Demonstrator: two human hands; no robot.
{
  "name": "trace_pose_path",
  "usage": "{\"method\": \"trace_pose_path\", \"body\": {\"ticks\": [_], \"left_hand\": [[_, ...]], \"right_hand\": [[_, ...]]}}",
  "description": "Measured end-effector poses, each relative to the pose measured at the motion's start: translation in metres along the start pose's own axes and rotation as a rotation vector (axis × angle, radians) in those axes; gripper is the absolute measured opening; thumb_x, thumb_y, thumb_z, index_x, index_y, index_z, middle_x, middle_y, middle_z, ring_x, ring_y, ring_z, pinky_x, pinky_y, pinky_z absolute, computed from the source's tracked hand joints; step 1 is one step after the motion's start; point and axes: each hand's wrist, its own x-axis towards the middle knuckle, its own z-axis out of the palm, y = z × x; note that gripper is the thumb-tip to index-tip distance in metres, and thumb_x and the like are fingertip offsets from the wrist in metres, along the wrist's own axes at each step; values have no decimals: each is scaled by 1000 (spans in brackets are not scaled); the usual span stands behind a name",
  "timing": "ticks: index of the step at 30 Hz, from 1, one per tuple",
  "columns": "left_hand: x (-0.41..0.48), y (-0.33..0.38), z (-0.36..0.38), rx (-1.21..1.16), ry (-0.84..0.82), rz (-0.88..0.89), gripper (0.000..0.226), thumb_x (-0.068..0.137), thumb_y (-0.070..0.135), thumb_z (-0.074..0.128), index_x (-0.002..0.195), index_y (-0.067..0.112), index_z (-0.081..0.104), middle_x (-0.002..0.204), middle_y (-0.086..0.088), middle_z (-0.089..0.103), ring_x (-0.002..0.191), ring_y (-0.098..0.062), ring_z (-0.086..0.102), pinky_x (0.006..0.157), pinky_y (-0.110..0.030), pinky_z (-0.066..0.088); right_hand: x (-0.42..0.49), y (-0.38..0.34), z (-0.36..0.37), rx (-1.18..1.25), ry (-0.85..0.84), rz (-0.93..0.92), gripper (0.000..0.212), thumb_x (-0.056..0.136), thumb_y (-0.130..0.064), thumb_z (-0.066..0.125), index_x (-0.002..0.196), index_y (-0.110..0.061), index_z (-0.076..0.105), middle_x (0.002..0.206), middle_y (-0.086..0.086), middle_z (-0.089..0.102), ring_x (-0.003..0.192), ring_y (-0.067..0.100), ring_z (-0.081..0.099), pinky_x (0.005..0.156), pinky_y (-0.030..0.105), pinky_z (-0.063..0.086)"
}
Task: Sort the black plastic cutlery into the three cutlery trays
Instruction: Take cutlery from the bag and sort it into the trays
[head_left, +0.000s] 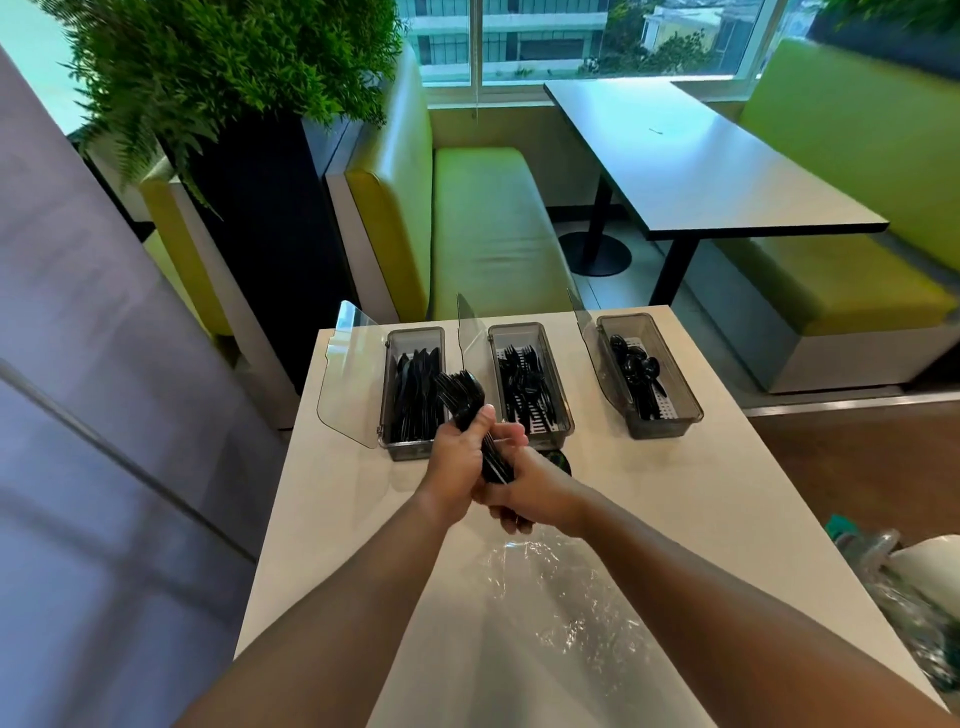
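**Desk:** Where is the light coming from?

**Photographer:** Cool, greenish daylight pours through the window (540, 41) at upper centre. The white table (675, 493) is bright and its shadows are faint.

**Desk:** Any flaws?

**Photographer:** Glare on the plastic wrap (561, 587) at lower centre. The wide lens bows the left edge and the lower right corner smears. The forks (462, 395) gripped by the left hand (454, 462) and right hand (530, 483) look slightly soft.

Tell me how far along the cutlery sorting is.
Done: knives sit in the left tray, forks in the middle tray, spoons in the right tray. In hand: the left hand and right hand both grip a bundle of forks. Left: setting that bundle into the middle tray.
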Motion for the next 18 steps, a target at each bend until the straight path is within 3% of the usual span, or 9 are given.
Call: {"method": "trace_pose_path", "body": {"ticks": [2, 4, 8, 12, 14, 16, 18], "left_hand": [[-1, 4, -4, 10, -18, 30, 29, 105, 25, 50, 90, 3, 62, 78, -15, 71, 78, -31, 73, 78, -43, 61], [-2, 8, -9, -11, -23, 34, 27, 104, 23, 53, 86, 5, 60, 72, -11, 67, 65, -26, 70, 66, -39, 60], [-4, 10, -17, -70, -65, 12, 22, 100, 26, 57, 91, 7, 61, 73, -7, 64, 65, -21, 67, 54, -34, 55], [-2, 8, -17, -55, -74, 9, 25, 101, 28, 56, 91, 6, 63, 67, -6, 60, 58, -18, 61, 58, -34, 56], [-4, 7, -16, -7, -93, -3, 25, 100, 30, 58, 91, 7, 64, 64, -6, 55, 50, -15, 54, 52, -32, 52], [-7, 6, -14, 65, -144, -10, 27, 100, 33, 59, 96, 7, 63, 63, -4, 52, 46, -14, 49, 48, -31, 47], [-11, 4, -11, 109, -193, -25, 28, 101, 33, 57, 101, 5, 61, 64, -5, 53, 45, -14, 48, 47, -30, 45]], "right_hand": [[-2, 2, -8, -45, -85, 54, 22, 93, -17, 69, 109, -3, 63, 84, 10, 68, 66, 19, 67, 56, 30, 53], [-2, 6, -23, -31, -99, 94, 22, 92, -20, 69, 109, -6, 66, 92, 9, 72, 76, 20, 69, 65, 33, 54], [-1, 0, -44, 55, -9, 57, 23, 88, -14, 72, 109, -10, 65, 96, 10, 69, 78, 18, 65, 60, 27, 51], [3, -10, -45, 109, -49, -20, 41, 84, -37, 78, 117, -15, 64, 98, 7, 70, 79, 18, 65, 63, 30, 52], [6, -14, -42, 128, 30, -63, 43, 88, -47, 73, 117, -17, 64, 101, 9, 71, 79, 19, 66, 66, 32, 52], [10, -19, -40, 165, 118, -110, 42, 93, -52, 65, 114, -16, 65, 91, 5, 70, 75, 17, 66, 63, 29, 52], [12, -25, -37, 243, 153, -137, 34, 99, -45, 59, 104, -12, 64, 75, 2, 64, 65, 17, 66, 55, 26, 50]]}}
